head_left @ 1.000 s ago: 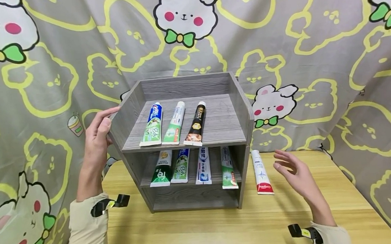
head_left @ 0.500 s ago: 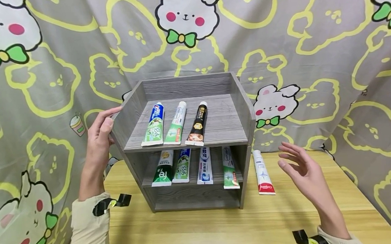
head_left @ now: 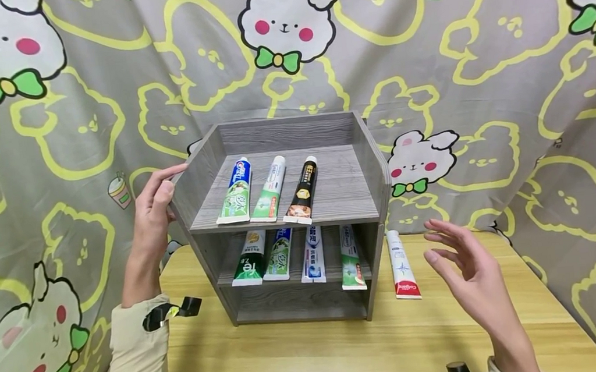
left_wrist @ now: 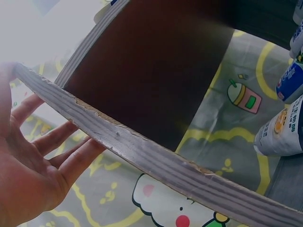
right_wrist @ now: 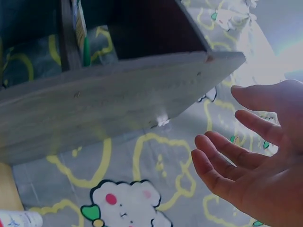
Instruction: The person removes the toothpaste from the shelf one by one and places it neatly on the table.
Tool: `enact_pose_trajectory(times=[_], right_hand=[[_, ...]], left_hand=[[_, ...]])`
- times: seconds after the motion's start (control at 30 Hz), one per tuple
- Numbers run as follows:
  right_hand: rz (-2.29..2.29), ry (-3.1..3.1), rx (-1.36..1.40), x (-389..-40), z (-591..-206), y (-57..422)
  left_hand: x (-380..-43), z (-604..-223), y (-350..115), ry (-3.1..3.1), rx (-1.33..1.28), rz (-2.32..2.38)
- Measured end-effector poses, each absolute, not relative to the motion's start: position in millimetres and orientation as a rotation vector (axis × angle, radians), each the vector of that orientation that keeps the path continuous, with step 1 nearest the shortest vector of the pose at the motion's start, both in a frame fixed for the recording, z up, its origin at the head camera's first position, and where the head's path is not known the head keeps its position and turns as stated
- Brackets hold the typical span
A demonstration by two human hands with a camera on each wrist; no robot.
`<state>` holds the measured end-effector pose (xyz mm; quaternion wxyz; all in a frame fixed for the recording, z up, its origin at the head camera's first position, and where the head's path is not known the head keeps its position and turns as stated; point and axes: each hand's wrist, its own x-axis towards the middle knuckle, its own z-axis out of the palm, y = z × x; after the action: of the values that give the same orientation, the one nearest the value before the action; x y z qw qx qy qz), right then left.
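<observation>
A grey wood-grain shelf unit (head_left: pixel 280 223) stands on the table. My left hand (head_left: pixel 154 208) touches the outer face of its left side panel, fingers extended near the upper front edge; the left wrist view shows the fingers partly hidden behind that panel's edge (left_wrist: pixel 156 149). My right hand (head_left: pixel 467 266) hovers right of the unit, fingers loosely bent and holding nothing. Nearest it, a white and red Colgate toothpaste tube (head_left: pixel 403 265) lies on the table. On the top shelf are a blue-green tube (head_left: pixel 235 192), a white-green tube (head_left: pixel 269 189) and a black tube (head_left: pixel 302 190).
Several more toothpaste tubes lie on the middle shelf, including a dark green tube (head_left: pixel 250 260), a blue-white tube (head_left: pixel 312 255) and a green-white tube (head_left: pixel 352 257) at its right end. A cartoon-print curtain (head_left: pixel 290 87) hangs behind the wooden table (head_left: pixel 311 354).
My right hand has drawn back a little to the right, away from the Colgate tube. The left hand stays at the side panel, and the tubes keep their places.
</observation>
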<state>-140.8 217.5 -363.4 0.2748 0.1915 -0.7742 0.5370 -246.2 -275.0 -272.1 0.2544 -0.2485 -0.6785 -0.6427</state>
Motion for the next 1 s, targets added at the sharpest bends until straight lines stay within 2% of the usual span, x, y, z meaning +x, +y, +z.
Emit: enact_pose_trajectory(times=[0.57,1.0], right_hand=[[1.431,-1.827,0.761,-126.9,-351.3,175.3],[1.238,-1.847,0.925,-118.6,-298.0,129.3]], left_hand=[[-244.8,-273.4,-274.4,-1.836,-0.659,-1.729],[-246.4,-274.0,-273.6,-1.814,-0.671,-1.743]])
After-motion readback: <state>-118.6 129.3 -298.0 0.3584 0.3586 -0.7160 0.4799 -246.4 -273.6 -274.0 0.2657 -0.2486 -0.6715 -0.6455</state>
